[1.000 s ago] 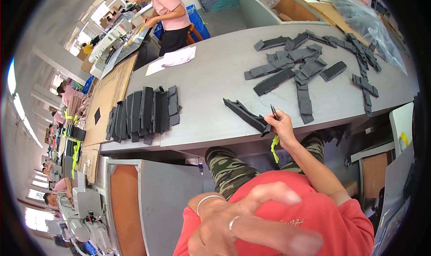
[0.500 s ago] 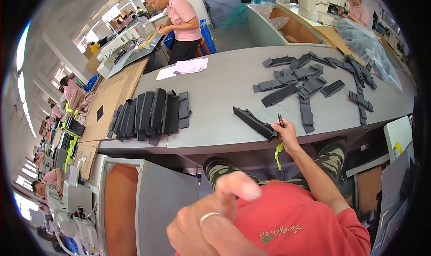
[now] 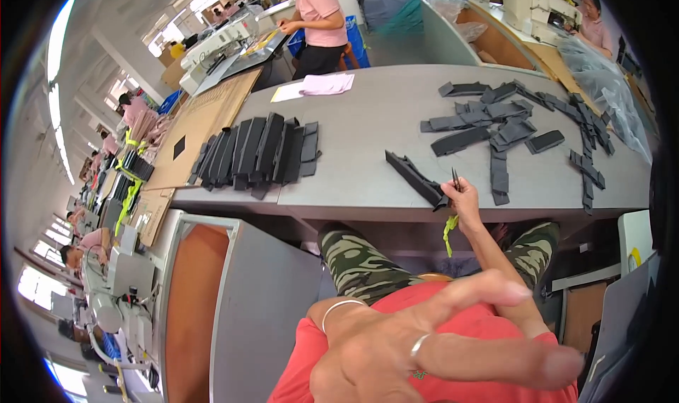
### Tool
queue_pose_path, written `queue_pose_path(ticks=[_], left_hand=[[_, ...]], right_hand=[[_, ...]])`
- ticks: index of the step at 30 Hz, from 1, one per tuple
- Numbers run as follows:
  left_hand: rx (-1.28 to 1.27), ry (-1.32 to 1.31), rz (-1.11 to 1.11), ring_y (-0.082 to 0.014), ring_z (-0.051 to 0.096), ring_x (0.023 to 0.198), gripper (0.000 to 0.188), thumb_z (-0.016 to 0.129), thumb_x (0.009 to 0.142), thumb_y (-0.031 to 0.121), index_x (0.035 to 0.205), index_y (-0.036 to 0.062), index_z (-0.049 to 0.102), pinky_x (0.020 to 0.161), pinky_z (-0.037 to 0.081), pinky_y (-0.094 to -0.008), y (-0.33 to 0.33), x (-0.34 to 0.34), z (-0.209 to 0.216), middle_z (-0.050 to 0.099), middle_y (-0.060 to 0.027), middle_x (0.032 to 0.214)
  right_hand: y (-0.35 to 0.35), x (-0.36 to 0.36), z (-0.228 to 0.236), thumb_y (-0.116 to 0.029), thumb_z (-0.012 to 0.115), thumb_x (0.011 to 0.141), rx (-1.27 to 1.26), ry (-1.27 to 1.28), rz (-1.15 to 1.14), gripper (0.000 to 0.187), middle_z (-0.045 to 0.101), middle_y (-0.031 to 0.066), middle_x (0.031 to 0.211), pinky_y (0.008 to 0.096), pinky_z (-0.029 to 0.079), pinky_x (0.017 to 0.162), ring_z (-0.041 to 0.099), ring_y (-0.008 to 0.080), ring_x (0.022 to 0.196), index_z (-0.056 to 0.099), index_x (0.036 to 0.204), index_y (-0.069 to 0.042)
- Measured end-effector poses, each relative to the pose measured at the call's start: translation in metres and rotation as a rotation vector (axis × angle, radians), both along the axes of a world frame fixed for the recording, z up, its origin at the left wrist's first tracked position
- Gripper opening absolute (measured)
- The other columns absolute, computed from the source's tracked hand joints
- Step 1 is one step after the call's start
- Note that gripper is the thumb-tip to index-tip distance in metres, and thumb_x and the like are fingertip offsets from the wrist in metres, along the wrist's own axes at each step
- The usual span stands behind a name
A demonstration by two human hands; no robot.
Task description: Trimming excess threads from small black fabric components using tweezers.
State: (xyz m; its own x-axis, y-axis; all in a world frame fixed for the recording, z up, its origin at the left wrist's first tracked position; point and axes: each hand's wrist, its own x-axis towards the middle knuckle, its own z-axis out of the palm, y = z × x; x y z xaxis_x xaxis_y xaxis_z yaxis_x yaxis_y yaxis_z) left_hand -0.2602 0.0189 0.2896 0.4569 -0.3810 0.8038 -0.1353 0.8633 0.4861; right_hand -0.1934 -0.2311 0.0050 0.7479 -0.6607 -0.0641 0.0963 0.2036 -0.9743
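My right hand [image 3: 463, 198] is closed at the table's front edge. It grips a dark, slim two-pointed tool [image 3: 455, 178], tips up, and pinches the near end of a black folded fabric strip [image 3: 412, 179]. The strip's other end rests on the grey table [image 3: 346, 148]. A yellow-green ribbon [image 3: 449, 235] dangles below that hand; where it is fastened is hidden. Large and close in front of my red shirt, my left hand [image 3: 396, 346] holds nothing, its fingers stretched and apart, with a ring on one finger.
A row of black folded strips [image 3: 251, 150] stands packed at the table's left. More black pieces [image 3: 513, 124] lie loose, linked in chains, at the right. Pink and white sheets [image 3: 322, 86] lie at the back. A grey cabinet [image 3: 265, 311] is at my left; co-workers sit or stand beyond.
My left hand has swung rightward across my shirt, and its fingers have spread. My right hand still holds the strip and tool. The whole view has shifted, the table's contents appearing farther right.
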Motion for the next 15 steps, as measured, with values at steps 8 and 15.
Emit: queue_pose_path(ticks=[8,15], left_hand=[[-0.061,-0.127,-0.341,-0.0400,0.063,0.091,0.050,0.037,0.099,0.050,0.088,0.0114,0.066,0.088,0.024,-0.0637,-0.035,0.034,-0.026,0.066,-0.0076,0.083],[0.930,0.220,0.059,-0.0121,0.058,0.101,0.028,0.055,0.093,0.006,0.120,-0.0016,0.059,0.090,0.045,-0.0261,-0.074,0.111,-0.183,0.064,-0.0054,0.109]], right_hand=[[-0.012,-0.001,0.004,-0.012,0.071,0.083,0.115,0.001,0.020,0.014,0.047,-0.0085,0.062,0.0186,0.022,0.040,0.034,0.0004,0.046,0.057,0.080,-0.012],[-0.021,-0.013,0.031,-0.019,0.073,0.082,0.294,-0.018,-0.108,0.014,0.055,-0.0073,0.068,0.0200,0.028,0.044,0.044,0.0033,0.050,0.060,0.084,-0.015]])
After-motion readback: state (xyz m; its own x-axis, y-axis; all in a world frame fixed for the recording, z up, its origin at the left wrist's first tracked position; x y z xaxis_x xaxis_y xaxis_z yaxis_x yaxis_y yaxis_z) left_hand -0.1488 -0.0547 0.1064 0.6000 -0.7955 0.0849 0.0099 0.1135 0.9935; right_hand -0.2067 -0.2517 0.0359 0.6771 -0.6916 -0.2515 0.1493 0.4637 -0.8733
